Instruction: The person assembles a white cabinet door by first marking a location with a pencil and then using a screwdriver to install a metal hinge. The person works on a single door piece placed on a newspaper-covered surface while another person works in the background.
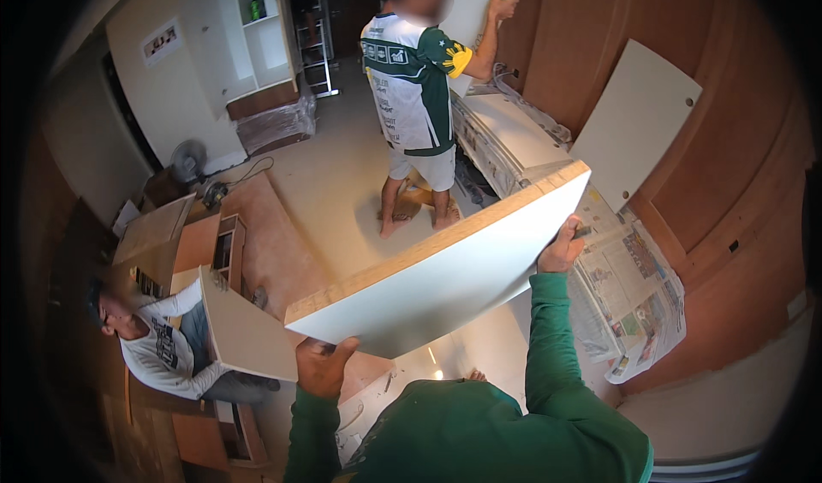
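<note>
A thick white panel (454, 276) with a bare wood-coloured edge is held up in front of me, tilted so its right end sits higher and farther off. My left hand (324, 365) grips its near left corner, thumb on the white face and the other fingers hidden underneath or behind. At the opposite end my right hand (561, 245) clasps the right edge, its fingers partly out of sight behind the board. Both forearms are in green sleeves.
A person (411, 80) stands ahead holding another white board (484, 12). A seated person (171, 346) at left holds a pale panel (244, 324). Newspaper-covered furniture (629, 282) stands at right beneath a leaning door panel (638, 115). A fan (188, 159) and shelved cabinet (265, 46) stand farther back.
</note>
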The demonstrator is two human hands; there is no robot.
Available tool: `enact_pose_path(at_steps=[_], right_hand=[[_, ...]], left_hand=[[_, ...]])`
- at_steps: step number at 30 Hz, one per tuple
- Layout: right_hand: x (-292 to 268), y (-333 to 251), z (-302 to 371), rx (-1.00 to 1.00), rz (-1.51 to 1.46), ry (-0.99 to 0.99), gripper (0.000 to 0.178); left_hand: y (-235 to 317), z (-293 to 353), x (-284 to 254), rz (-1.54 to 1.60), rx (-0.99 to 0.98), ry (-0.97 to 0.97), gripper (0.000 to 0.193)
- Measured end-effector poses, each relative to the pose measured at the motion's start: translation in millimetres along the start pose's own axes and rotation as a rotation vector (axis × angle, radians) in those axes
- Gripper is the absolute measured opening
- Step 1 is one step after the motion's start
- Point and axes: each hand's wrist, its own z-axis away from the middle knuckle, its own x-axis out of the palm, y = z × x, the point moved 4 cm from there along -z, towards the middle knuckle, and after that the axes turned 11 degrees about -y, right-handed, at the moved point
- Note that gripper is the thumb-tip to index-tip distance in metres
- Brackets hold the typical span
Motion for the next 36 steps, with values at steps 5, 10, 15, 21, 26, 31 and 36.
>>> enact_pose_path(at_steps=[5, 10, 15, 21, 26, 31, 36], right_hand=[[9.5, -123.0, -58.8, -0.324, 0.302, -0.285, 0.059], [15.6, -217.2, -86.7, -0.555, 0.494, -0.428, 0.067], [-5.6, -262.3, -77.3, -0.907, 0.896, -0.502, 0.080], [-40.0, -265.0, -85.3, -0.935, 1.067, -0.588, 0.080], [-68.9, -205.2, -156.2, -0.833, 1.101, -0.753, 0.075], [-80.6, -120.8, -217.4, -0.641, 1.107, -0.872, 0.063], [-92.2, -28.2, -257.1, -0.472, 1.093, -1.070, 0.055]], left_hand=[[-7.0, -13.7, -32.9, 0.504, 0.015, -0.302, 0.096], [41.8, -63.6, -3.3, 0.417, -0.100, -0.923, 0.125], [99.5, -111.3, 103.4, -0.049, 0.102, -1.171, 0.091], [61.0, -134.1, 185.4, -0.051, 0.097, -1.384, 0.068], [32.9, -148.5, 284.3, -0.042, -0.009, -1.354, 0.057], [-0.7, -158.0, 362.4, 0.172, -0.313, -1.416, 0.052], [8.1, -159.7, 426.9, 0.590, -0.163, -1.320, 0.039]])
